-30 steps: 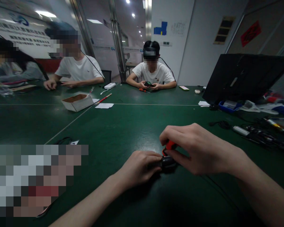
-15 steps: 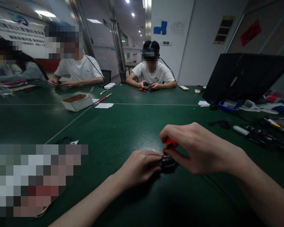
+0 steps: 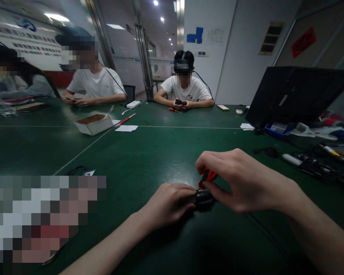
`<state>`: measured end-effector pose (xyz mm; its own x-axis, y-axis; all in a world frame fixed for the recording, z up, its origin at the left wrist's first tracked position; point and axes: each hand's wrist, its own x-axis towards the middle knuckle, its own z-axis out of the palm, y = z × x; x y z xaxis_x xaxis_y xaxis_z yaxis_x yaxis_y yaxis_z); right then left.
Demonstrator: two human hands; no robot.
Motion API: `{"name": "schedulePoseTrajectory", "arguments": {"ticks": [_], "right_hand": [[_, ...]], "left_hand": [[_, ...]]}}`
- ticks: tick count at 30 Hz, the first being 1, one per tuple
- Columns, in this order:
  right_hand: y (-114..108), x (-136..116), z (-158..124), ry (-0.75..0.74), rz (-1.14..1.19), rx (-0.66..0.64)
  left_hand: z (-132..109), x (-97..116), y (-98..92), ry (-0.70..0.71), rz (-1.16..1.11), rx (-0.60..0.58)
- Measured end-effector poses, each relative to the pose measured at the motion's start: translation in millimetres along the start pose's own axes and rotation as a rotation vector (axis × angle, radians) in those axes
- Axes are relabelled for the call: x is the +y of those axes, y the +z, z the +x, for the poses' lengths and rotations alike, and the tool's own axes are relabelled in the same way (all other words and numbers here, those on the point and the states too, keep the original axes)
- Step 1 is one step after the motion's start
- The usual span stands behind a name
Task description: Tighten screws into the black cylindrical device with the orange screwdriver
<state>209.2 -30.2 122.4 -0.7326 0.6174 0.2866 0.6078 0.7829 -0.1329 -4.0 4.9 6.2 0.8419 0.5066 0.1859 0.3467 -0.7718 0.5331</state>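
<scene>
My right hand (image 3: 232, 177) pinches the red-and-black handle of a screwdriver (image 3: 208, 176) between thumb and fingers. The handle leans over a small black rounded object (image 3: 204, 198) with a glossy surface, low on the table. My left hand (image 3: 169, 201) is closed around the left end of that object and steadies it. The screwdriver's lower end meets the object's top near my left fingertips; its tip is too small to make out. A thin dark cable (image 3: 265, 225) runs off below my right wrist.
The green table (image 3: 149, 152) holds a white open box (image 3: 94, 125), paper (image 3: 126, 128) and a red pen-like stick (image 3: 126, 120). A black monitor (image 3: 298, 97) and tangled cables (image 3: 312, 162) are on the right. Co-workers sit opposite; one person (image 3: 186, 89) handles a dark object.
The screwdriver handle has turned slightly in my right fingers, showing more black. My left hand and the black object keep their place. The co-worker opposite has shifted their hands.
</scene>
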Motion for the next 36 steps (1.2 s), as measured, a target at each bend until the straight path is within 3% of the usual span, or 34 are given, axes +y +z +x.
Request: {"name": "schedulePoseTrajectory", "arguments": {"ticks": [11,21,31,36], "right_hand": [[2.5,5.3,2.0,0.019,-0.279,0.090],[-4.7,-0.7,-0.1,0.006,0.029,-0.022],[-2.2,2.1,-0.7,-0.003,-0.197,0.036],[-5.6,-2.8,-2.1,0.004,-0.039,-0.033]], "left_hand": [[-2.0,0.6,1.6,0.002,0.023,0.025],[1.2,2.0,-0.6,0.003,0.009,0.010],[-0.7,-0.5,0.3,0.001,-0.004,0.013],[0.2,0.8,-0.3,-0.005,0.002,0.016]]}}
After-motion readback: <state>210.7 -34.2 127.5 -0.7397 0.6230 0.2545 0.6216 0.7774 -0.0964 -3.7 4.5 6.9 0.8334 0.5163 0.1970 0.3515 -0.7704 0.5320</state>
